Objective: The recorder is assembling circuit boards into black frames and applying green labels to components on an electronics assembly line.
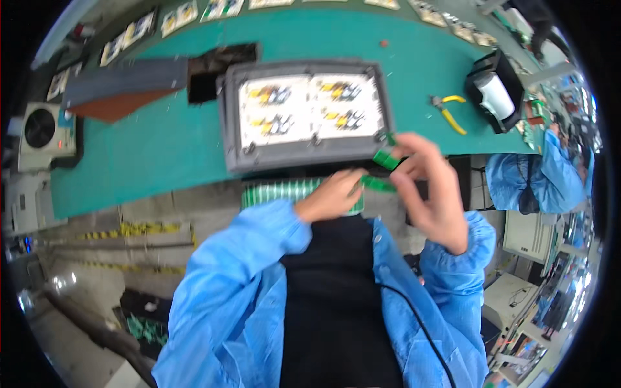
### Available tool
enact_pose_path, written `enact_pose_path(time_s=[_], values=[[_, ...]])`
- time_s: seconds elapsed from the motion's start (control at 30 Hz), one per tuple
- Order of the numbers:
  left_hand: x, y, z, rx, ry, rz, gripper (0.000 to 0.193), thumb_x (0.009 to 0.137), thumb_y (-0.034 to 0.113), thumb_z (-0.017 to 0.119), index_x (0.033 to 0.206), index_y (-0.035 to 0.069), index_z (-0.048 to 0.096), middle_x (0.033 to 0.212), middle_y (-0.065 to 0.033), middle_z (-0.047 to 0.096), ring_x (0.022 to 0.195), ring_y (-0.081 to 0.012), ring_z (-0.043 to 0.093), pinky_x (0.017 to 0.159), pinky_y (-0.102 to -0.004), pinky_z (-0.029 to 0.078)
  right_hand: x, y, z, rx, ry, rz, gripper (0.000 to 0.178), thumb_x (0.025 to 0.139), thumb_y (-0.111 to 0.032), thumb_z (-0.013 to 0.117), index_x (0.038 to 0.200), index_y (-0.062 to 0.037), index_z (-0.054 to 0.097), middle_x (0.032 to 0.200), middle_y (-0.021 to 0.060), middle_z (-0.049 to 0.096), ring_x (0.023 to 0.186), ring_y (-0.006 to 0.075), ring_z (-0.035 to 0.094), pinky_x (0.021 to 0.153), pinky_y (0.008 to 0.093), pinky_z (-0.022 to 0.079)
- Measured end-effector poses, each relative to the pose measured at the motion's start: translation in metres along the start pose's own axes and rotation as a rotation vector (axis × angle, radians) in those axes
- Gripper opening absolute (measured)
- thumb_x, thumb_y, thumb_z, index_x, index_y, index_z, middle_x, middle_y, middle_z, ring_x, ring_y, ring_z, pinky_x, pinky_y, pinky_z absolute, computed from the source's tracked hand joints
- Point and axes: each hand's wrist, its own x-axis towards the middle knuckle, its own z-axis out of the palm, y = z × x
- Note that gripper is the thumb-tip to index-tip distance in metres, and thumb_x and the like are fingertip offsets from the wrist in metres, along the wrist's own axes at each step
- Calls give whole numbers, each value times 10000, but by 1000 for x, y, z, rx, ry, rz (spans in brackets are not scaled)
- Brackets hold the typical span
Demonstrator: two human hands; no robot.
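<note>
Dial: I am taking the grey frame (284, 158) as the centre, and it is lying on the green desk (162, 155), holding a white panel (299, 111) with four clusters of yellow and dark parts.
Left hand: the left hand (333, 195) is resting between five and six o'clock, just off the desk's near edge, back upward, its forearm slanting in from seven o'clock in a blue sleeve (249, 242).
Left fingers: they are lying close together, tips pointing toward two o'clock at one end of a green strip (377, 184); I cannot tell whether they are pinching it.
Right hand: the right hand (430, 187) is hanging at four o'clock, blurred, its wrist bending so that the fingers are pointing toward ten o'clock.
Right fingers: they are curling, index and thumb standing apart; blur is hiding whether they are pinching anything.
Green pieces: a short green piece (386, 159) is showing at the right fingertips, by the frame's four o'clock corner; the strip is spanning the space between both hands.
Striped tray: a green-and-white striped tray (268, 194) is sitting between six and seven o'clock, beside the left hand.
Tools: yellow-handled pliers (453, 119) are lying open at three o'clock, a black roll holder (514, 81) beyond them.
</note>
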Motion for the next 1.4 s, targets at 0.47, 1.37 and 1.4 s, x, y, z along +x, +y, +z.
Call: enact_pose_path(time_s=[0.47,1.37,1.4], values=[[-27,154,-120,-200,181,-365,62,953,33,632,942,-22,608,809,-48,645,738,-92,613,672,-244,495,16,-8,15,103,-156,-73,551,882,54,641,1393,10,440,1122,142,559,861,166,670,666,262,552],[-38,176,-185,-108,327,-211,51,936,21,615,944,-13,578,776,-39,573,646,-75,513,552,-244,399,63,-42,32,150,-277,-112,673,809,181,634,1425,-8,441,1250,151,492,928,187,671,817,282,541],[-39,176,-187,-125,311,-214,43,934,19,613,942,-11,582,769,-36,572,636,-74,509,543,-244,391,61,-40,35,266,-225,-35,683,826,172,633,1446,-10,413,1294,154,477,962,196,668,826,280,546]])
